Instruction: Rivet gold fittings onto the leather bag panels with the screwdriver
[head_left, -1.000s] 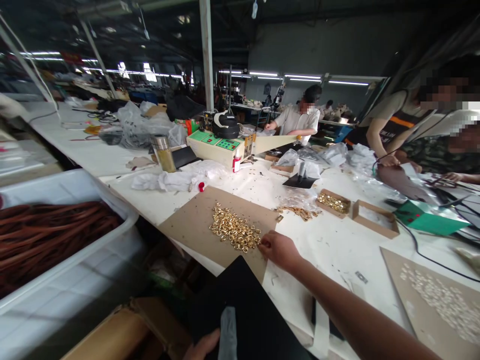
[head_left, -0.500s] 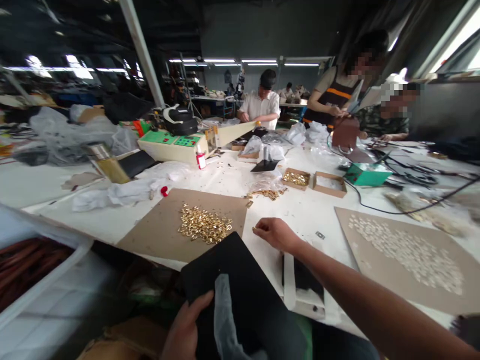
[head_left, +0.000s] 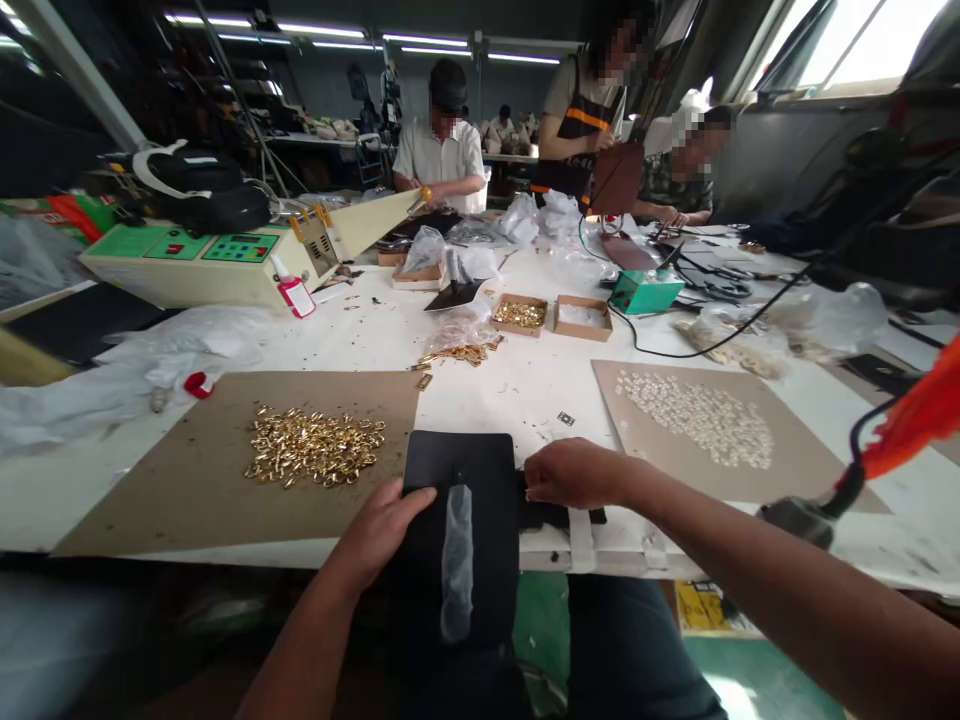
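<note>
A flat black panel (head_left: 491, 560) with rounded corners stands tilted at the table's front edge, a translucent plastic strip (head_left: 457, 570) running down its face. My left hand (head_left: 382, 525) grips its left edge, thumb on the front and fingers behind. Beside the panel's right edge is my right hand (head_left: 574, 473), fingers curled together; whatever they pinch is hidden. Under that hand lies a dark flat piece (head_left: 551, 513) with a white band (head_left: 581, 540) at the table edge. Gold-coloured metal clasps (head_left: 315, 447) are heaped on a brown board (head_left: 202, 510) to the left.
A board of small pale pieces (head_left: 701, 415) lies right. Farther back are small cardboard boxes (head_left: 583, 318), a green box (head_left: 649, 292) with a black cable, and a cream machine (head_left: 195, 265). An orange-red bundle (head_left: 919, 410) hangs at right. Co-workers (head_left: 442, 150) work across the table.
My view has turned right. The panel has gone from slanted to nearly upright, still in my left hand. My right hand has come from over the table to beside the panel's right edge.
</note>
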